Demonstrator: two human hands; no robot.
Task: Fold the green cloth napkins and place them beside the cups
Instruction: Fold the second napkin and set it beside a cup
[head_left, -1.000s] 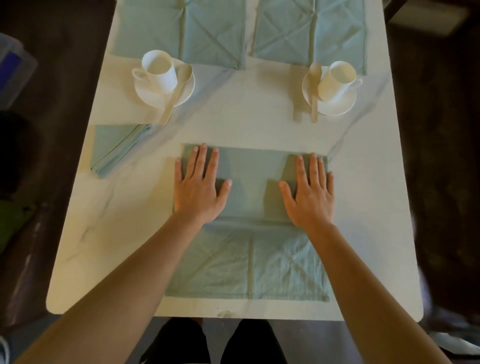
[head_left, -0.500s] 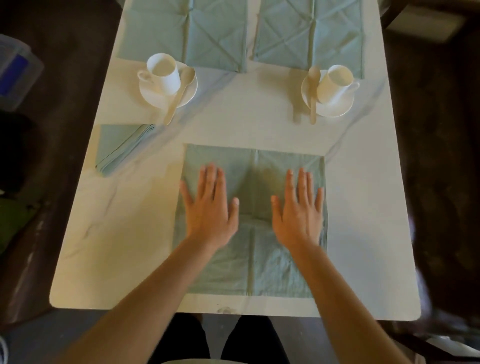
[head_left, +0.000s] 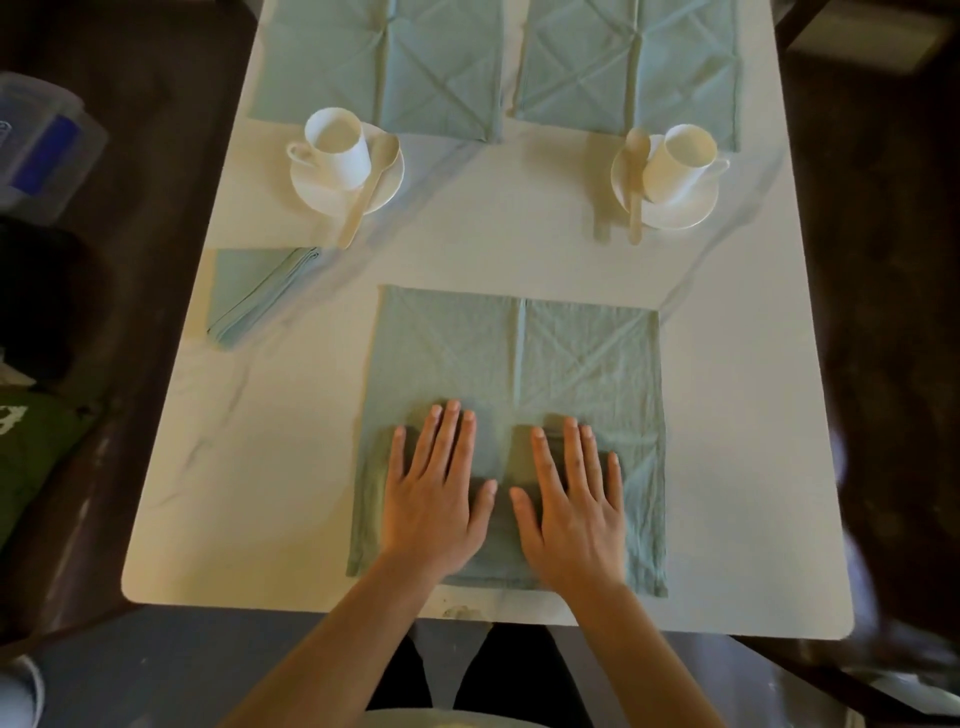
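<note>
A green cloth napkin lies spread flat on the near half of the white table. My left hand and my right hand press flat on its near part, fingers straight, side by side. A folded green napkin lies at the table's left edge, below the left cup on its saucer. The right cup stands on a saucer at the back right. Two more open napkins, one on the left and one on the right, lie at the far end.
A wooden spoon leans on the left saucer and another spoon on the right saucer. A clear plastic bin stands on the dark floor to the left. My knees show under the table's near edge.
Both hands slid toward me across the napkin, from its far part to its near part, and came closer together. The napkin now lies flat where a fold showed before.
</note>
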